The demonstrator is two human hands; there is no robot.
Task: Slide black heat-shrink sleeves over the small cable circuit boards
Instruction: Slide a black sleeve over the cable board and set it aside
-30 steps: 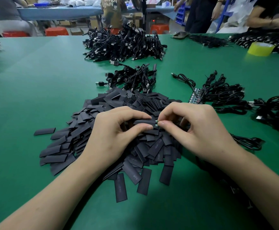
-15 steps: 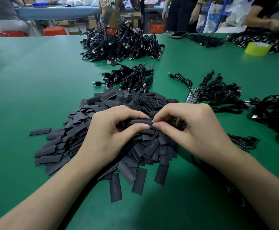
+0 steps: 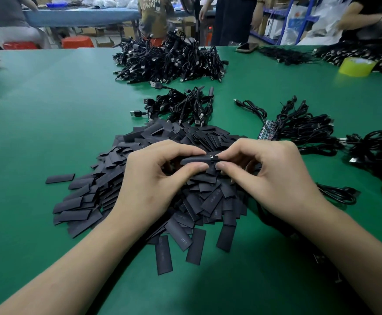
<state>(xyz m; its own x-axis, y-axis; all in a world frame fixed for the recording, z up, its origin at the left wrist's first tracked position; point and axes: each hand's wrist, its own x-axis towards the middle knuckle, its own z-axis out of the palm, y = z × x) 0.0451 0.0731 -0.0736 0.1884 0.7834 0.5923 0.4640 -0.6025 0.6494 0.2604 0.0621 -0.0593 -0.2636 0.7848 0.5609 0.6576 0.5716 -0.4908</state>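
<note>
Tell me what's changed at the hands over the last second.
Nothing clearly moved. The left hand still pinches a black sleeve, the right hand still pinches the board end at its mouth, above the sleeve pile. Whether the sleeve slid further cannot be told. Cable bundles stayed put.

Forearms converge — left hand point(image 3: 149, 178) pinches the sleeve point(image 3: 193, 159), right hand point(image 3: 274, 176) the circuit board point(image 3: 212, 157), fingertips almost meeting.

The surface point(image 3: 49, 133) is plain deep green. The heaped sleeves point(image 3: 208, 201) are matte black, some with faint grey lettering. The raised sleeve point(image 3: 194, 159) is black too, the circuit board point(image 3: 212, 157) at its end flecked white. Cable bundles point(image 3: 169, 57) are black; the tape roll point(image 3: 355, 67) near the far right corner is yellow
</note>
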